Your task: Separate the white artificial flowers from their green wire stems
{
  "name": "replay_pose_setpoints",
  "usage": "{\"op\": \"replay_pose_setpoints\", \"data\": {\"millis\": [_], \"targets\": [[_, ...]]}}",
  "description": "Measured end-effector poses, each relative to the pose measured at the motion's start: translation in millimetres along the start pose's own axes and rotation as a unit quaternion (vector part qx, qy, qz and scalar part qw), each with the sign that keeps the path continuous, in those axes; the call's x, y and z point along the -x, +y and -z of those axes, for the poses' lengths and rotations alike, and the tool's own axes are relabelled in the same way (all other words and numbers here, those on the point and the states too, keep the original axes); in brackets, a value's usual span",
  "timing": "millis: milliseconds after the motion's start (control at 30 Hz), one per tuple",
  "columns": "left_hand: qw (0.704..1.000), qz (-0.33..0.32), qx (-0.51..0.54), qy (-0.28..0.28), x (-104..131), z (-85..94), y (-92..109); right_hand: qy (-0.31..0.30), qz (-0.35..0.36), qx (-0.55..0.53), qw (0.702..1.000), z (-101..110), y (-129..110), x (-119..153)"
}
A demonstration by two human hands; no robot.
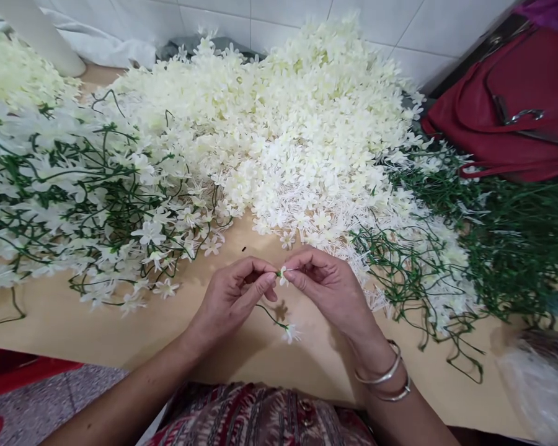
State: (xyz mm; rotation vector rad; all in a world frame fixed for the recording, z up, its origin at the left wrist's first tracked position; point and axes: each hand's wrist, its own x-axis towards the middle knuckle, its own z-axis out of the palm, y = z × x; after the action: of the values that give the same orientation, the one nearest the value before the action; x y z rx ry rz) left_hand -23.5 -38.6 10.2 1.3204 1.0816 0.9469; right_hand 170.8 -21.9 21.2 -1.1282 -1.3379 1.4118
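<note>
Fingertips of my left hand [232, 294] are closed on the end of a thin green artificial stem [270, 314]. My right hand [332, 290] meets it from the other side, thumb and forefinger pinched at a small white artificial flower [283, 277], which sits at the stem's tip. From below my left hand the same stem seems to curve out to another white flower [291, 334], hanging over the table. Just beyond both hands lies a big heap of loose white flowers [297, 161]. The exact grip of the right fingertips is partly hidden.
Green stems with white flowers attached [88, 198] are piled at the left. Bare green stems [516, 229] lie heaped at the right, near a red bag [516, 105]. A clear plastic bag [544, 378] rests at the lower right of the tan table [134, 337].
</note>
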Motion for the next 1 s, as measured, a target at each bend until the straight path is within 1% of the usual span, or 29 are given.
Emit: {"op": "replay_pose_setpoints", "data": {"millis": [200, 400, 600, 767, 867, 1000], "targets": [[0.999, -0.009, -0.03, 0.011, 2.0, -0.3, -3.2, 0.013, 0.011, 0.011, 1.0, -5.7, 3.7, 3.0], [0.997, -0.024, -0.071, 0.019, 3.6, 0.7, -6.0, -0.01, 0.01, -0.001, 1.0, -6.9, 7.3, 1.9], [0.999, -0.001, -0.034, 0.016, 2.2, 2.0, -4.0, -0.033, -0.005, -0.004, 0.999, -7.0, 8.1, -2.9], [1.0, 0.002, 0.004, 0.031, 1.3, -1.5, -3.7, -0.059, -0.018, -0.03, 0.998, 0.0, 4.6, -7.7], [0.999, 0.001, 0.008, 0.034, 2.2, -2.1, -4.8, -0.05, -0.022, -0.046, 0.997, 6.1, 2.6, -6.9], [0.999, -0.002, -0.016, 0.031, 4.0, -0.7, -7.5, -0.043, -0.027, -0.052, 0.997, 9.4, 3.2, -5.6]]}}
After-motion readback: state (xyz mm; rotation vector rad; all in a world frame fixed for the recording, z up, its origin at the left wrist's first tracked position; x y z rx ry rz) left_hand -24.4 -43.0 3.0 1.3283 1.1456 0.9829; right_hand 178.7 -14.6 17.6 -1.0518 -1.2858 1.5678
